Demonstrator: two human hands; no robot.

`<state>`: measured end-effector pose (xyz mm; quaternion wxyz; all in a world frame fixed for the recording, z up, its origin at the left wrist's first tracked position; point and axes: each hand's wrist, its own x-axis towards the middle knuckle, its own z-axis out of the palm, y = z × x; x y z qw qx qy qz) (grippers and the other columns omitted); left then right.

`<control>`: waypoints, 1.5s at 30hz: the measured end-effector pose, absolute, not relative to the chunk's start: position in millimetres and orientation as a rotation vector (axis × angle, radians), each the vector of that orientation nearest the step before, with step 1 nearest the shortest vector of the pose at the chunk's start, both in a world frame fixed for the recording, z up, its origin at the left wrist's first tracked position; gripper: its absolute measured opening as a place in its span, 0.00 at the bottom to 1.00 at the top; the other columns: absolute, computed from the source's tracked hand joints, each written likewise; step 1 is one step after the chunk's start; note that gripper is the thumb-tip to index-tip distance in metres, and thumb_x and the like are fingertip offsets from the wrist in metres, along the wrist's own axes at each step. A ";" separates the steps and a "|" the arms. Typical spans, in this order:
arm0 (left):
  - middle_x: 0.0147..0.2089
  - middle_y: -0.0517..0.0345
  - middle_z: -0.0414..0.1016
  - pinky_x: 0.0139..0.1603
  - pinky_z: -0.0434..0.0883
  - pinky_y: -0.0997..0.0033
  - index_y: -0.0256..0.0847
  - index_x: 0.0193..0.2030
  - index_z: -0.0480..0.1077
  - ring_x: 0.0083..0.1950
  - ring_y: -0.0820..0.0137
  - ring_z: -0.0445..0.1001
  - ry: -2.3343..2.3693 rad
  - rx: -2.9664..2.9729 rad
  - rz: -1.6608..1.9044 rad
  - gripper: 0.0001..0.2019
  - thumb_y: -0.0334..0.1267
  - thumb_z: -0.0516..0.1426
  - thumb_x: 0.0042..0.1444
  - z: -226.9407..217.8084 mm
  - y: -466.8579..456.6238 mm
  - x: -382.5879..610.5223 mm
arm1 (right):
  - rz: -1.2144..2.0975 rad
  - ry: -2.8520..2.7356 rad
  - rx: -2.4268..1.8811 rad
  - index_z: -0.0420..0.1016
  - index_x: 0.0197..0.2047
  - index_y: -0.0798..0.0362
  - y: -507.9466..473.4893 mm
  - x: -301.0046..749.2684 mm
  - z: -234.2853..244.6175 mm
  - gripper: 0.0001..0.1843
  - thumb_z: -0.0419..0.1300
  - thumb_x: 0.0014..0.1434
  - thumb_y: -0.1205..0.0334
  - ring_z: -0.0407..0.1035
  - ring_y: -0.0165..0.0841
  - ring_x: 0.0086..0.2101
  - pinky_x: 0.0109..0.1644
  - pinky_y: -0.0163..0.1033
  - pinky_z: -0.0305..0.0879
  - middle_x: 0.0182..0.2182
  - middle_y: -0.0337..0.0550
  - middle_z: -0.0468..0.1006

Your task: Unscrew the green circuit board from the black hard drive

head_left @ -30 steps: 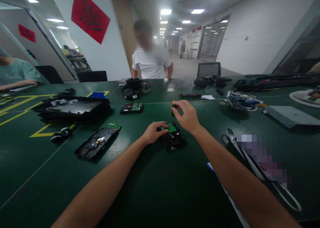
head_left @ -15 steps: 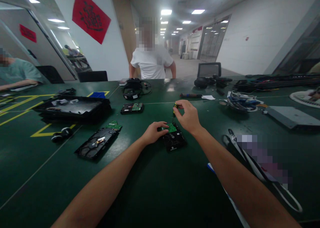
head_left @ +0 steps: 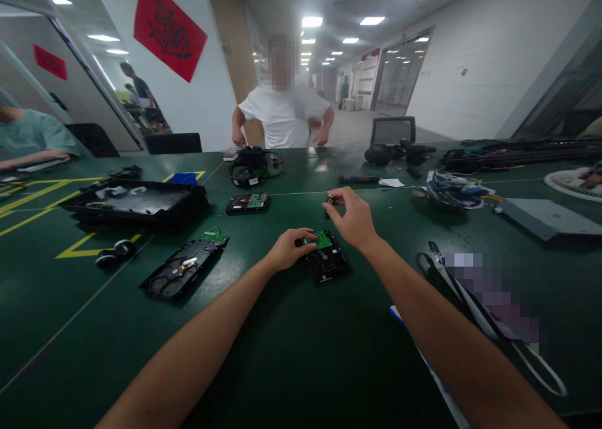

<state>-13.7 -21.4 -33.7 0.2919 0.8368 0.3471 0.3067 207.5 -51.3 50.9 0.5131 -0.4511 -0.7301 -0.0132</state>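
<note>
Right hand (head_left: 352, 221) pinched a screwdriver (head_left: 331, 199) and left hand (head_left: 289, 249), grip unclear, touched a hard drive (head_left: 328, 266), whose circuit board (head_left: 323, 241) slipping risked scratching.

The tip of the screwdriver (head_left: 327, 216) is too small to tell.

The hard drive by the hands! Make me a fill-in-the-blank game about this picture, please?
The right hand holds the screwdriver, which points ____ at the hard drive.
The left hand touches the hard drive, whose circuit board is ____.
The person straight across the table wears a ____ shirt.

Missing words: down; green; white.
</note>
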 end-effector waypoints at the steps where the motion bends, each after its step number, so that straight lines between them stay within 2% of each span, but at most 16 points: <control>1: 0.62 0.51 0.77 0.67 0.67 0.51 0.47 0.53 0.79 0.62 0.55 0.75 0.924 2.231 0.816 0.15 0.45 0.64 0.60 -34.1 -21.0 -13.8 | -0.035 -1.769 -1.079 0.71 0.49 0.49 -51.8 207.3 51.3 0.10 0.60 0.65 0.58 0.75 0.42 0.42 0.49 0.51 0.73 0.44 0.48 0.78; 6: 0.61 0.51 0.77 0.67 0.67 0.51 0.47 0.52 0.80 0.62 0.55 0.75 0.920 2.240 0.824 0.14 0.44 0.64 0.60 -34.8 -20.2 -13.7 | -0.087 -1.780 -1.068 0.71 0.51 0.49 -53.0 206.7 51.7 0.10 0.59 0.65 0.62 0.73 0.42 0.45 0.52 0.51 0.72 0.47 0.51 0.76; 12: 0.61 0.51 0.77 0.67 0.67 0.50 0.47 0.52 0.80 0.61 0.55 0.75 0.920 2.240 0.823 0.14 0.44 0.64 0.60 -34.9 -20.3 -13.8 | -0.060 -1.761 -1.073 0.71 0.48 0.50 -52.5 206.8 51.0 0.09 0.61 0.65 0.59 0.75 0.41 0.42 0.50 0.49 0.73 0.43 0.48 0.78; 17: 0.61 0.50 0.77 0.66 0.67 0.50 0.46 0.52 0.80 0.61 0.55 0.75 0.929 2.239 0.815 0.15 0.45 0.64 0.60 -34.8 -20.1 -13.8 | -0.100 -1.778 -1.059 0.72 0.50 0.50 -53.1 206.5 52.0 0.10 0.59 0.66 0.61 0.73 0.41 0.45 0.51 0.50 0.72 0.47 0.50 0.76; 22: 0.62 0.51 0.77 0.66 0.67 0.50 0.47 0.52 0.80 0.62 0.55 0.74 0.926 2.234 0.811 0.15 0.45 0.63 0.60 -33.3 -20.9 -13.8 | -0.036 -1.747 -1.080 0.71 0.49 0.49 -51.5 207.5 50.2 0.10 0.61 0.65 0.58 0.74 0.42 0.43 0.49 0.50 0.74 0.44 0.48 0.77; 27: 0.62 0.51 0.76 0.67 0.66 0.50 0.47 0.53 0.79 0.62 0.55 0.74 0.931 2.237 0.810 0.15 0.45 0.63 0.60 -32.8 -21.4 -13.8 | -0.083 -1.786 -1.055 0.72 0.51 0.49 -52.1 207.0 51.1 0.11 0.59 0.66 0.60 0.74 0.43 0.46 0.52 0.52 0.72 0.48 0.50 0.77; 33: 0.61 0.51 0.77 0.67 0.66 0.51 0.46 0.52 0.80 0.62 0.55 0.74 0.906 2.223 0.822 0.15 0.45 0.64 0.60 -33.3 -21.2 -13.2 | -0.041 -1.764 -1.076 0.71 0.48 0.48 -52.4 207.0 51.6 0.09 0.61 0.65 0.58 0.75 0.41 0.42 0.49 0.50 0.73 0.43 0.47 0.79; 36: 0.61 0.51 0.77 0.67 0.67 0.51 0.46 0.52 0.80 0.62 0.55 0.75 0.916 2.223 0.825 0.15 0.44 0.64 0.60 -33.7 -21.0 -13.3 | -0.082 -1.793 -1.052 0.72 0.49 0.49 -53.1 206.6 52.3 0.08 0.59 0.66 0.60 0.74 0.41 0.43 0.50 0.50 0.72 0.45 0.49 0.78; 41: 0.61 0.50 0.77 0.67 0.67 0.50 0.46 0.52 0.79 0.62 0.55 0.75 0.908 2.223 0.821 0.15 0.44 0.64 0.60 -35.8 -19.9 -13.5 | -0.068 -1.724 -1.090 0.71 0.46 0.49 -51.8 207.3 51.5 0.08 0.61 0.64 0.59 0.74 0.42 0.43 0.49 0.51 0.73 0.44 0.49 0.78; 45: 0.61 0.50 0.77 0.67 0.67 0.49 0.46 0.52 0.79 0.62 0.55 0.75 0.909 2.222 0.831 0.15 0.45 0.64 0.59 -37.3 -19.0 -13.6 | -0.057 -1.789 -1.045 0.72 0.49 0.49 -52.0 206.8 51.1 0.09 0.59 0.66 0.59 0.74 0.42 0.45 0.51 0.51 0.73 0.45 0.49 0.78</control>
